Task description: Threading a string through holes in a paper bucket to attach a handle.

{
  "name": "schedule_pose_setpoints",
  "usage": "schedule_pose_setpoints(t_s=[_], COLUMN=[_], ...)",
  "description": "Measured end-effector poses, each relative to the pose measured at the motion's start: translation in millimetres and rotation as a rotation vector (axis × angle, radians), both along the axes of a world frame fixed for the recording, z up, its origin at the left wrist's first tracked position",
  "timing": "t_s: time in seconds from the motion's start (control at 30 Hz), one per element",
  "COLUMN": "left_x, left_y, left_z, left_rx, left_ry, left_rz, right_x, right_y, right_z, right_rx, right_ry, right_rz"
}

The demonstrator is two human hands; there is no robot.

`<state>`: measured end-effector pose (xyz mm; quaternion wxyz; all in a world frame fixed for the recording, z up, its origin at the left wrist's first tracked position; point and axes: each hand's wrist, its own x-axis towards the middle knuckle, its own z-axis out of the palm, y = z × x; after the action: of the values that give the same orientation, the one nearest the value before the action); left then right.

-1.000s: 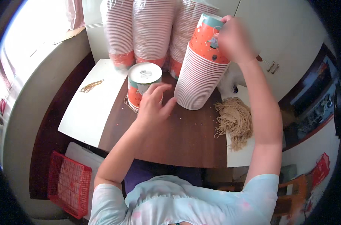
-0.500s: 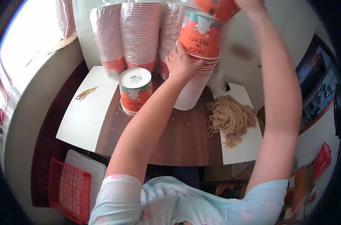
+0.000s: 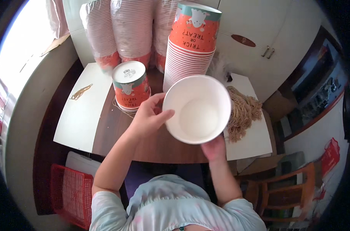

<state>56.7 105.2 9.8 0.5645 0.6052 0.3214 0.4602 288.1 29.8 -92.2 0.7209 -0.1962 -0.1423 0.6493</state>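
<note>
A white-lined paper bucket (image 3: 198,109) is held over the table, its open mouth turned up toward me. My left hand (image 3: 148,117) takes its left rim, thumb at the edge and fingers curled round the outside. From below, my right hand (image 3: 214,148) supports the bucket; its fingers are mostly hidden behind it. Just behind stands a tall stack of upside-down paper buckets (image 3: 194,36), orange and green with a white ghost figure. Left of my left hand is a shorter upside-down stack (image 3: 132,90), with thin cord around its base.
Several plastic-wrapped bucket stacks (image 3: 132,29) stand at the back. A heap of tan cords (image 3: 242,113) lies on the table's right side, a small cord bundle (image 3: 81,92) on the left. Beside the table are a red basket (image 3: 73,192) and a wooden chair (image 3: 286,188).
My right hand has come down from the upper right with a bucket, now mouth up before me. My left hand has left the tall stack and taken the bucket's rim.
</note>
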Motion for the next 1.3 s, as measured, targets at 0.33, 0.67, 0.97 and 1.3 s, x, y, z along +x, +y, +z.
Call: schedule_pose_setpoints(t_s=[0.33, 0.67, 0.97, 1.3], left_x=[-61.2, -52.6, -41.3, 9.7], left_y=[-33.8, -58.1, -76.6, -60.4], left_z=[-33.6, -38.6, 5.9, 13.1], left_rx=[0.004, 0.094, 0.503, 0.139], left_ry=[0.5, 0.6, 0.563, 0.27], left_rz=[0.272, 0.447, 0.511, -0.018], right_x=[60.0, 93.2, 64.0, -0.5], right_y=[4.5, 43.5, 59.0, 32.7], right_z=[20.1, 17.7, 34.4, 114.8], right_rx=[0.011, 0.6, 0.135, 0.183], right_ry=[-1.704, -2.589, -1.767, -0.715], right_rz=[-0.361, 0.102, -0.049, 0.297])
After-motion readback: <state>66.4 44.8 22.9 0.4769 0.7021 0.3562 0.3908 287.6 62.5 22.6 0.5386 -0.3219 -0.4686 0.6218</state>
